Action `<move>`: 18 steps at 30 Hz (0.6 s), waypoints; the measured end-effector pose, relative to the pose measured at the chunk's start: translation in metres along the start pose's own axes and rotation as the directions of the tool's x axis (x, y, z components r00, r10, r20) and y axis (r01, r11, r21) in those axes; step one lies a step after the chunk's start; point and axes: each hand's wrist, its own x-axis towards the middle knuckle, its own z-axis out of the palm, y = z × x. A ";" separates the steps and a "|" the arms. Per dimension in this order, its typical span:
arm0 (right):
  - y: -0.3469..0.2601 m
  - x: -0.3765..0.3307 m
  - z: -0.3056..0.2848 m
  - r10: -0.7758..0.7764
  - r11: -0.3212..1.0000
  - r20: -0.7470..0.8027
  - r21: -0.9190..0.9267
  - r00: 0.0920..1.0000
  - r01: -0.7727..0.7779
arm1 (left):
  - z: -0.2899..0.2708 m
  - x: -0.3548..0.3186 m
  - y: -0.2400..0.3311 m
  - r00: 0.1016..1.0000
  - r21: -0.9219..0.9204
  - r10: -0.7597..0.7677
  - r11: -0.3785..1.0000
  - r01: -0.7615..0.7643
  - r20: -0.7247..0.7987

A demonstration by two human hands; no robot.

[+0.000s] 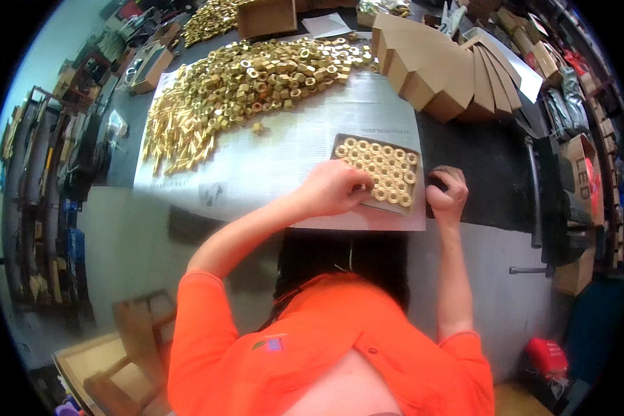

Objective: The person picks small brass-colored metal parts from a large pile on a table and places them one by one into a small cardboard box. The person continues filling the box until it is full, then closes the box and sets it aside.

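Observation:
A shallow cardboard box [416,182] holds rows of brass nuts [385,165] set flat, side by side, with their holes facing up. My left hand [334,188] is over the box's near left corner. Its fingers are curled and pressed together against the nuts there, and whatever is in them is hidden. Just right of the box, on the dark tabletop, rests my right hand [448,193]. It is loosely closed, with nothing visible in its fingers. Newspaper [284,170] lies under the box.
A big heap of loose brass nuts [256,80] covers the far part of the paper, with slim brass pieces [180,135] at its left. Folded brown cardboard boxes [430,66] fan out at the far right. Behind the heap stands an open carton [267,19]. Loaded shelves flank both sides.

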 end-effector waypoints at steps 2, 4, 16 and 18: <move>-0.002 0.001 0.000 0.005 1.000 0.003 0.016 1.000 -0.005 | -0.014 -0.004 -0.009 0.988 -0.052 0.037 0.998 -0.045 -0.151; -0.001 0.000 0.000 0.006 1.000 0.006 0.027 1.000 -0.006 | -0.037 -0.012 -0.034 0.921 0.067 -0.022 0.996 0.052 -0.389; 0.001 0.000 0.000 -0.017 1.000 0.019 0.027 1.000 0.016 | -0.068 -0.057 -0.150 0.749 0.241 -0.398 0.776 0.583 -0.530; -0.001 -0.001 0.000 -0.001 1.000 0.016 0.009 1.000 0.001 | -0.066 -0.060 -0.145 0.784 0.283 -0.325 0.803 0.524 -0.529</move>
